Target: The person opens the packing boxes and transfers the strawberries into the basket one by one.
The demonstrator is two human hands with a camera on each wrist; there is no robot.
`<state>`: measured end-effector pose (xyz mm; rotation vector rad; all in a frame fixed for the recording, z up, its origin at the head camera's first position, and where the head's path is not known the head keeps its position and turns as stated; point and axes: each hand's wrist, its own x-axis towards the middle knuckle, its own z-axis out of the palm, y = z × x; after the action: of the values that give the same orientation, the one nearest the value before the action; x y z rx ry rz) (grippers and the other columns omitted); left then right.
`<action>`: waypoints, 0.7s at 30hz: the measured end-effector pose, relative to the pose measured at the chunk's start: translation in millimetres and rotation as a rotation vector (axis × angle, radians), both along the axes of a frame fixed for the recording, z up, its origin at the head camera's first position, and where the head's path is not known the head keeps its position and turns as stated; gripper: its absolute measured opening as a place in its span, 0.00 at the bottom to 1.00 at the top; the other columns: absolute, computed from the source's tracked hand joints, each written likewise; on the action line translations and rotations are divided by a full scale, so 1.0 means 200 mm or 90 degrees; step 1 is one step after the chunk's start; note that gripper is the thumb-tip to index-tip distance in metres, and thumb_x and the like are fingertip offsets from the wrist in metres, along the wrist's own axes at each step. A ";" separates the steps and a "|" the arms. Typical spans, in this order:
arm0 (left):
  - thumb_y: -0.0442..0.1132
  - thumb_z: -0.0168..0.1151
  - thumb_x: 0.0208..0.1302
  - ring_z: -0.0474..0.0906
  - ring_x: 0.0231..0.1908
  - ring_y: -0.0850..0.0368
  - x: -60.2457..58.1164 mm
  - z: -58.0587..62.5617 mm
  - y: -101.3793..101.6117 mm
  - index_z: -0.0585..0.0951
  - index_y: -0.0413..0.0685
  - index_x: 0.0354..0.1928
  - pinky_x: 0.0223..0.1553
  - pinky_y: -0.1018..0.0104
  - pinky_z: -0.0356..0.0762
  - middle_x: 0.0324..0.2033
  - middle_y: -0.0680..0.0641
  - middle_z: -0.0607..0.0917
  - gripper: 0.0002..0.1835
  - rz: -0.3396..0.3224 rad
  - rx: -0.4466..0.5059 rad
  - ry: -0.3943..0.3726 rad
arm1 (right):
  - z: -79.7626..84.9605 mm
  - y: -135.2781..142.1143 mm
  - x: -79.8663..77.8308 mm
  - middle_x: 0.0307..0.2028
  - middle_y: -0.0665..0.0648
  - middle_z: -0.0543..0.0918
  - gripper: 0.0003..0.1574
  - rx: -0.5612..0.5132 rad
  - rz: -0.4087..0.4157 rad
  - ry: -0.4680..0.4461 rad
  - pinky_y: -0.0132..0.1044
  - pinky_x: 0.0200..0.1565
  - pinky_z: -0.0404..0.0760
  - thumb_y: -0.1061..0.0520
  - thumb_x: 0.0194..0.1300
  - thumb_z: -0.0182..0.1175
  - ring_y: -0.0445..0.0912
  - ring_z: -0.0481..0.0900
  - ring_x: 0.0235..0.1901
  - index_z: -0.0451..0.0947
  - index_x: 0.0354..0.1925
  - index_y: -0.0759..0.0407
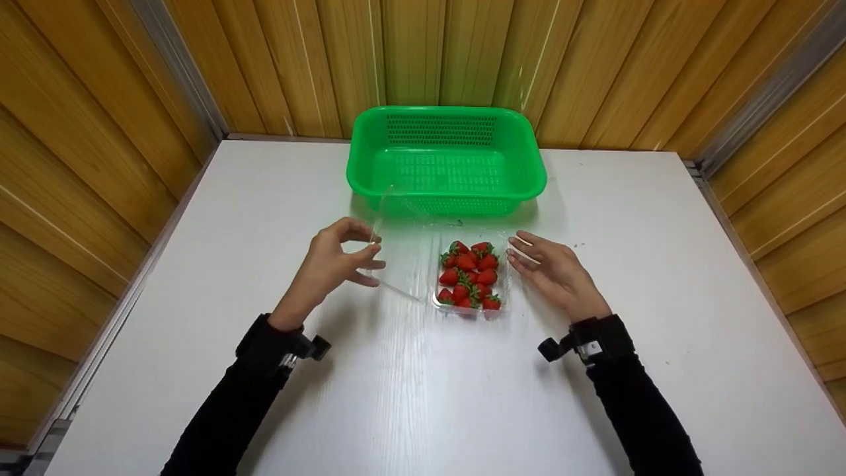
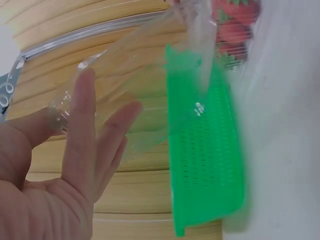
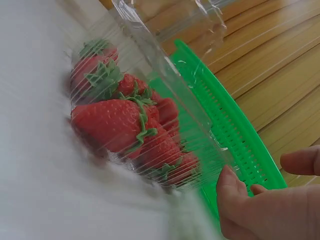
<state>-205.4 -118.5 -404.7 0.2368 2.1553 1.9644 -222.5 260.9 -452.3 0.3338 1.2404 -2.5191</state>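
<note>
A clear plastic clamshell box [image 1: 471, 311] stands on the table with several red strawberries [image 1: 466, 262] inside, their leaves green. Its transparent lid [image 1: 403, 264] tilts up on the left side, raised from the box. My left hand [image 1: 340, 258] holds the lid's outer edge, with the thumb on one side and fingers on the other, as the left wrist view shows. On the box's right side, my right hand [image 1: 552, 271] rests fingertips at the wall near the rim, the thumb held apart. Through the ribbed wall the strawberries [image 3: 115, 125] show in the right wrist view.
A green plastic basket [image 1: 446, 205] with slotted walls stands just behind the box, with no contents visible. The white table [image 1: 423, 403] ends at wood-look panels [image 1: 291, 73] at the back and both sides.
</note>
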 end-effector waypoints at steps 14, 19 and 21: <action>0.32 0.61 0.71 0.88 0.39 0.44 -0.04 -0.19 -0.14 0.71 0.27 0.61 0.40 0.59 0.89 0.52 0.32 0.81 0.21 -0.003 -0.285 -0.027 | 0.02 0.00 -0.01 0.70 0.70 0.62 0.32 0.226 0.076 0.097 0.43 0.71 0.69 0.68 0.78 0.44 0.58 0.73 0.63 0.53 0.76 0.71; 0.39 0.57 0.75 0.83 0.52 0.40 -0.13 -0.15 -0.15 0.69 0.31 0.68 0.49 0.55 0.84 0.56 0.32 0.82 0.26 0.041 -0.351 0.050 | 0.06 -0.01 0.00 0.72 0.73 0.60 0.32 0.485 0.159 0.200 0.49 0.71 0.69 0.66 0.76 0.46 0.63 0.66 0.67 0.57 0.74 0.71; 0.41 0.55 0.76 0.81 0.55 0.39 -0.20 -0.14 -0.15 0.67 0.32 0.70 0.53 0.54 0.82 0.59 0.33 0.80 0.27 0.062 -0.303 0.037 | 0.09 -0.03 0.00 0.71 0.72 0.63 0.30 0.592 0.181 0.248 0.53 0.69 0.70 0.64 0.76 0.48 0.64 0.67 0.67 0.61 0.73 0.69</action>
<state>-245.3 -149.2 -432.9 0.1103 2.6322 1.4389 -222.0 255.8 -433.5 -0.1528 2.3647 -1.6638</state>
